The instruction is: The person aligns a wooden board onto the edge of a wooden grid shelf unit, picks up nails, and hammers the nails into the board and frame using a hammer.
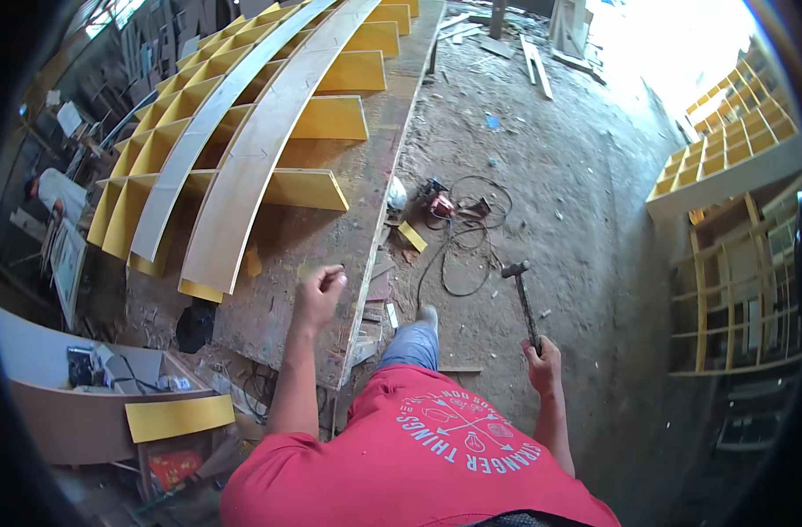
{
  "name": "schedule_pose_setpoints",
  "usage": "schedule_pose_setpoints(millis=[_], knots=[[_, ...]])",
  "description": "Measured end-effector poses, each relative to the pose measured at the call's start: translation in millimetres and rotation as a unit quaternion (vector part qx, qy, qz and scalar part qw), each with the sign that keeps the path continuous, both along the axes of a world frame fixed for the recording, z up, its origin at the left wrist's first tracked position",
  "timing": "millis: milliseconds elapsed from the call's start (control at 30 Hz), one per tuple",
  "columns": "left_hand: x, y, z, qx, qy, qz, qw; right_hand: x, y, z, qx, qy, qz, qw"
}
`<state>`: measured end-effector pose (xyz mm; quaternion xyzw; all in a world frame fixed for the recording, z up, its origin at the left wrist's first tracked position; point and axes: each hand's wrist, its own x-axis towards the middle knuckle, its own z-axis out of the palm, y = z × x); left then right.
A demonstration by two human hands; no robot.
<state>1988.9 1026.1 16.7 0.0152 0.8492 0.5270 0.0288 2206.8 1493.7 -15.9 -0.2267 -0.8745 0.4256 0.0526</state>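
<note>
Hammer (525,303) at 4 o'clock, clamped low in right hand (544,364); left hand (317,299) at 8 o'clock over tabletop (313,242), pinched, contents unclear. Best swung from that low grip, face landing square.

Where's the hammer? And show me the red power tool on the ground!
Hammer (526,306): head view, middle of its handle.
Red power tool (440,205): head view, on its red body.
</note>
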Motion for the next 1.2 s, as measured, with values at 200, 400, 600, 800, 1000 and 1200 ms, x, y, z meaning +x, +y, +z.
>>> schedule_pose_setpoints(millis=[200, 400, 600, 800, 1000, 1200], knots=[[-154, -25, 46, 0.029, 0.165, 0.107, 0.98, -126, 18, -7, -0.028, -0.022, 0.048, 0.998], [-352, -54, 82, -0.152, 0.133, 0.154, 0.967, -272, 36, 3, 0.027, -0.152, 0.112, 0.982], [-522, -167, 77, -0.354, 0.01, 0.212, 0.911, -402, 44, 19, -0.03, -0.12, 0.103, 0.987], [-563, -220, 44, -0.311, -0.112, 0.195, 0.923, -468, 53, 19, -0.019, -0.129, 0.098, 0.987], [-553, -182, 88, -0.292, -0.141, 0.197, 0.925, -534, 81, 0, -0.006, -0.112, 0.152, 0.982], [-519, -90, 166, -0.512, 0.126, 0.351, 0.774, -663, 96, 4, -0.028, -0.079, 0.245, 0.966]])
